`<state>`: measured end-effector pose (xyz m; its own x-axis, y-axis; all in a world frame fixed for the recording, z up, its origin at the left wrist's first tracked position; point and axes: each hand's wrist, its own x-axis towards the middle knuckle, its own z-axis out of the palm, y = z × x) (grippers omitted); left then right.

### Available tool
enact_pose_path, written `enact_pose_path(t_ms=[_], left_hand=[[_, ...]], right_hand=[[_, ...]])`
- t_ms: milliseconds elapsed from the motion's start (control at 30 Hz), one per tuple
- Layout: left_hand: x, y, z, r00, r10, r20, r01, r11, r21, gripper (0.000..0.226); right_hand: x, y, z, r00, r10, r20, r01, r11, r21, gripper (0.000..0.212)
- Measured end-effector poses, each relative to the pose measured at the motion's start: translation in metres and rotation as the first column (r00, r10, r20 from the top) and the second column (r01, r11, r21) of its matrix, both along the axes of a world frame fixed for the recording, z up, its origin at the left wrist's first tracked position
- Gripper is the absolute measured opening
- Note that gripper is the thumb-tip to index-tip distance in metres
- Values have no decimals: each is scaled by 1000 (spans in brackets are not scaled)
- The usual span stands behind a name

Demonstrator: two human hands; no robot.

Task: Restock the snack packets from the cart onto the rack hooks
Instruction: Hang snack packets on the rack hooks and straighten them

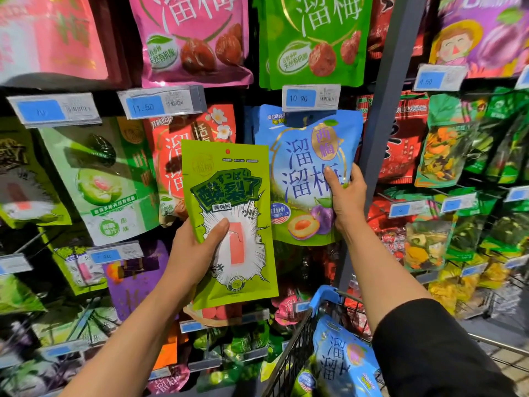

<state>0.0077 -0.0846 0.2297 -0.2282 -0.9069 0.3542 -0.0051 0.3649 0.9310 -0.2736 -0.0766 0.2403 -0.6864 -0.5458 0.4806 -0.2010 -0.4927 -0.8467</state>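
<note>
- While the left hand [197, 247] grips a lime-green plum-slice packet [229, 222] by its lower left edge, thumb curled across the front, the packet stands upright in front of the rack, its small hang hole at the top and off any hook.
- Beside it, the right hand [347, 193] grips the right edge of a blue prune packet [306, 173], thumb pressed on the front and fingers curled behind; this packet hangs just below a price tag [310, 97] reading 10.90.
- Green packet's right edge overlaps the blue one's left side.
- Pink plum packet [191, 38] and green plum packet [312, 38] hang in the row above.
- Wire cart [289, 362] at lower right holds another blue packet [343, 359].
- Grey upright post [383, 110] rises just right of the right hand.
</note>
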Motion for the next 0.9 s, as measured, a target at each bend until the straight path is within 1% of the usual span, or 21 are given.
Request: enact_pose_path(t_ms=[100, 333, 600, 733, 800, 900], left_hand=[[-3, 0, 1, 1000, -8, -2, 8, 1000, 8, 14], [-12, -1, 2, 1000, -11, 18, 10, 1000, 24, 15], [-10, -2, 3, 1000, -19, 6, 19, 1000, 23, 16], [-14, -3, 2, 999, -31, 10, 31, 999, 19, 14], [-17, -1, 2, 999, -39, 17, 39, 999, 10, 18], [-19, 0, 2, 999, -39, 25, 39, 999, -1, 30]], right_hand=[[-3, -2, 3, 1000, 6, 23, -6, 1000, -14, 27], [-7, -11, 9, 999, 39, 1, -39, 998, 41, 23], [-3, -13, 2, 999, 9, 39, -10, 1000, 18, 22], [-5, -15, 3, 998, 28, 58, -30, 999, 34, 25], [-7, -16, 3, 997, 37, 63, -40, 998, 47, 28], [-10, -21, 3, 997, 29, 74, -35, 996, 85, 28]])
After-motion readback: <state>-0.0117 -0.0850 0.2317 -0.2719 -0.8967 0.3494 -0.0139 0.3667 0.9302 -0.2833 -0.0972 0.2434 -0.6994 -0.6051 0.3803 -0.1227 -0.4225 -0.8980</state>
